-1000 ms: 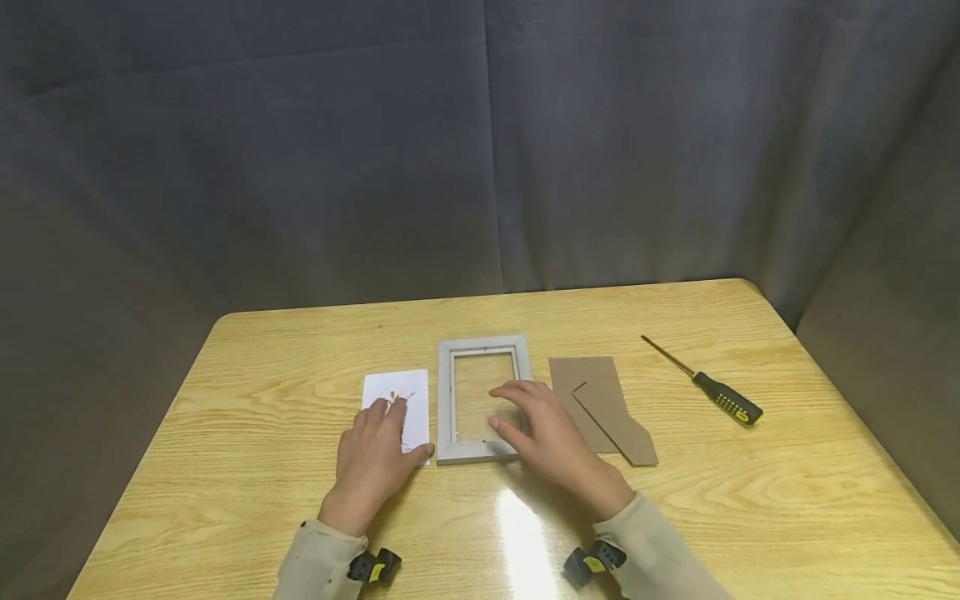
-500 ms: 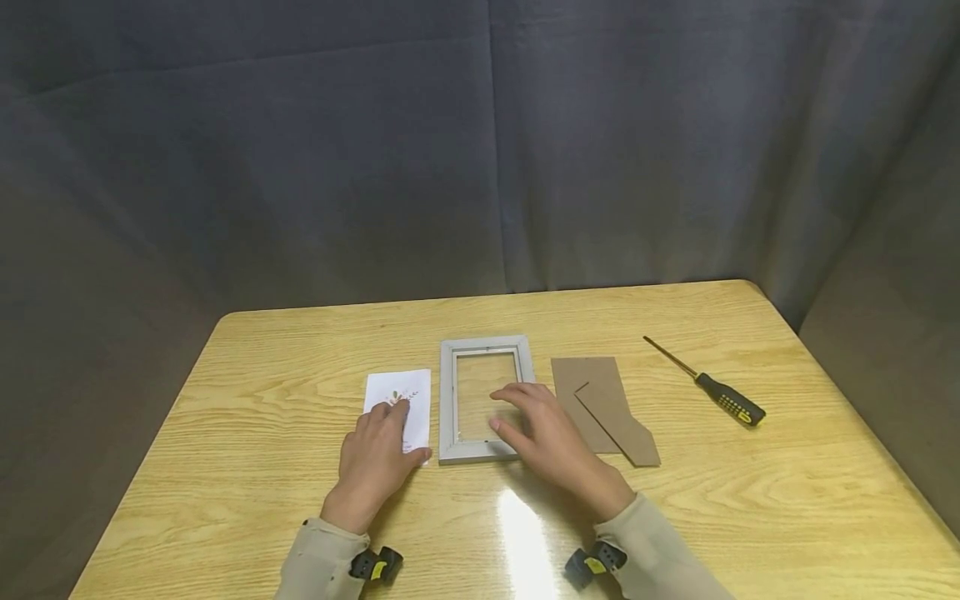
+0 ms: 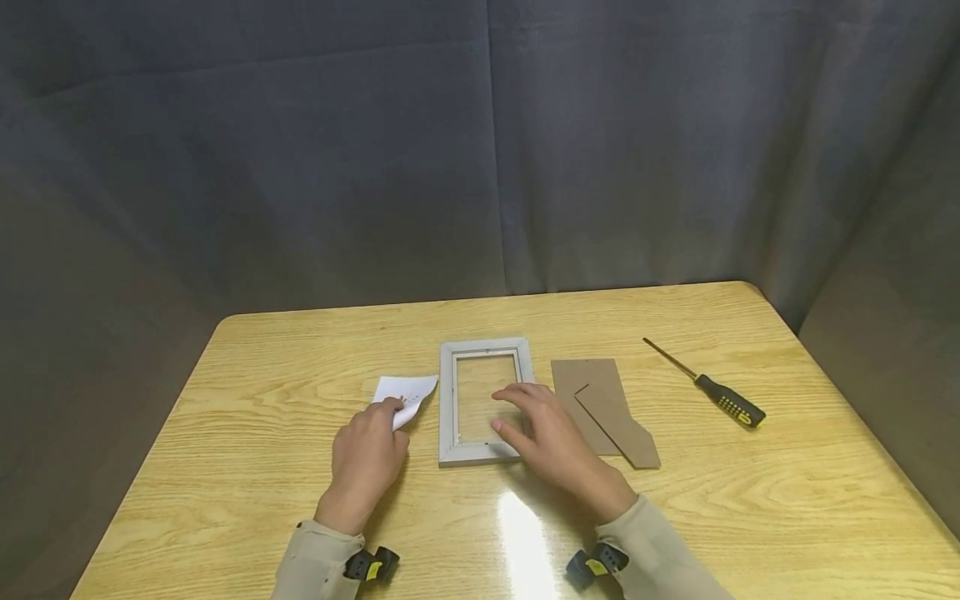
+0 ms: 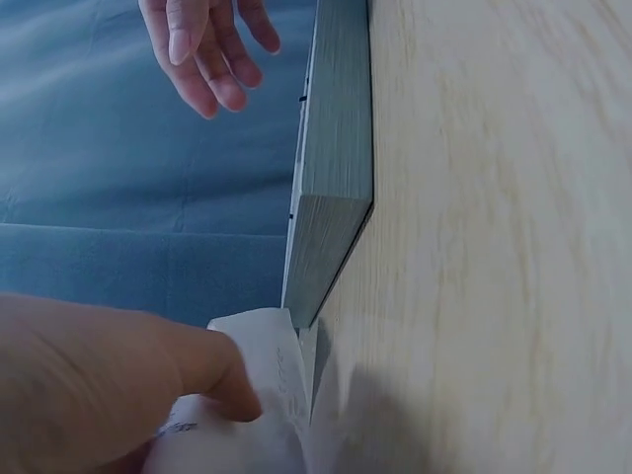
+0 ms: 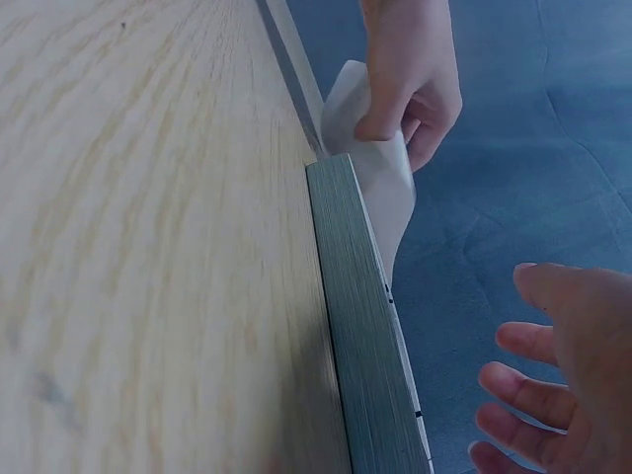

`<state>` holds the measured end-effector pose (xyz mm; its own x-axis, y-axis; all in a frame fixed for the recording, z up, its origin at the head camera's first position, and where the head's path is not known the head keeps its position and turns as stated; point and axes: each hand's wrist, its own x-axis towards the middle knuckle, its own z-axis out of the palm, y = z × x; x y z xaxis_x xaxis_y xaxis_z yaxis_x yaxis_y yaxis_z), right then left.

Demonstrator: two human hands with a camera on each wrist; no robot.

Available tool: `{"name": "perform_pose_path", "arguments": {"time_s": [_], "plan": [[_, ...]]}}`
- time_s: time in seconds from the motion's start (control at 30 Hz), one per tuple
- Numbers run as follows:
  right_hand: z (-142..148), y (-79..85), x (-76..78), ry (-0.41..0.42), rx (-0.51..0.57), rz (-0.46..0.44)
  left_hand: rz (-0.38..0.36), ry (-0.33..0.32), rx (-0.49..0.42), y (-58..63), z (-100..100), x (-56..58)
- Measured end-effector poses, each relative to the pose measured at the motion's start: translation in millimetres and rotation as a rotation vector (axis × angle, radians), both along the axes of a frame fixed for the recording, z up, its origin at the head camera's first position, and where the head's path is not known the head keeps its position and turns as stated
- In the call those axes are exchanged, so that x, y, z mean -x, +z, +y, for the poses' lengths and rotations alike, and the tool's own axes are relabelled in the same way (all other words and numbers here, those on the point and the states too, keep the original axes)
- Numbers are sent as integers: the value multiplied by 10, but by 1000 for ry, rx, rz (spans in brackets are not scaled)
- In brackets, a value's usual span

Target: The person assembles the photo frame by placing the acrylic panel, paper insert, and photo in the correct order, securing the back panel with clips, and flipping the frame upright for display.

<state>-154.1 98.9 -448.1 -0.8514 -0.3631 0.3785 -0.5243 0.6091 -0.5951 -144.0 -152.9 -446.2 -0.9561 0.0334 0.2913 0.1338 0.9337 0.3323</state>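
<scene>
My left hand (image 3: 367, 457) pinches a white printed paper sheet (image 3: 408, 387) between thumb and fingers. The paper bends up and curves, and its near part is hidden by the hand. In the right wrist view the thumb presses on the paper's (image 5: 383, 188) face. A grey picture frame (image 3: 447, 408) lies flat just right of the sheet, its opening showing wood through it. Over the frame's right side hovers my right hand (image 3: 553, 442), thumb and fingers apart, holding nothing. The left wrist view shows those fingers (image 4: 229, 91) spread above the frame edge.
Right of the frame lies a brown backing board (image 3: 588, 373) with an angled stand flap (image 3: 630, 433). Farther right is a black and yellow screwdriver (image 3: 727, 400), its tip pointing to the back left. A dark curtain (image 3: 375, 167) hangs behind the wooden table (image 3: 240, 400).
The left fingers, earlier laid over the flat paper, have curled and pinched it, so the sheet now bends up off the table. The right hand has stayed in place.
</scene>
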Motion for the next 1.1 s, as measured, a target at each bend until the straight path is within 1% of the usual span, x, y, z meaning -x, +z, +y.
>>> {"name": "perform_pose_path", "arguments": {"time_s": [0.2,0.3,0.63,0.87,1.1], "plan": [[6,7,-3,-7,-1,-3,58,50,-1,51,-23,0],[6,10,-3,-9,-1,-2,81,64,-12,75,-35,-6],[14,14,2,-18,0,6,163,86,-54,114,-55,28],[15,15,9,-25,-9,16,212,78,-78,154,-70,31],[16,18,7,-25,-10,15,213,75,-109,201,-65,19]]}}
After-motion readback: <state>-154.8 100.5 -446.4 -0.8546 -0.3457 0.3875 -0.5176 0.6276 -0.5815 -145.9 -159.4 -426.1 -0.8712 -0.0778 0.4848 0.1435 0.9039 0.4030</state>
